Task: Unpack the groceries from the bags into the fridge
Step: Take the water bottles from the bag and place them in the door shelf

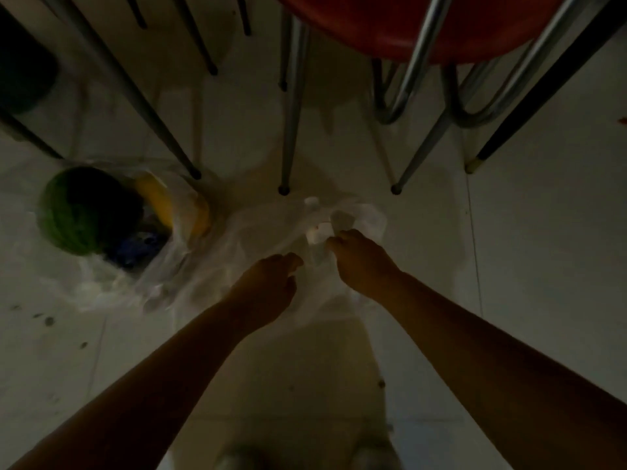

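Note:
Two clear plastic bags lie on the pale floor in dim light. The left bag (112, 283) holds a green watermelon (76, 212), yellow fruit (163, 201) and a blue packet (140, 247). The middle bag (258, 228) is thin and crumpled, with small white items (320, 232) showing inside. My left hand (268, 286) has curled fingers pinching the film of the middle bag. My right hand (359, 257) grips the same bag's film next to the white items. The fridge is out of view.
Metal chair and table legs (291, 130) stand just beyond the bags. A red chair seat (407, 25) hangs over the upper right. A dark object (23, 72) sits at the far left. Open floor lies to the right and toward me.

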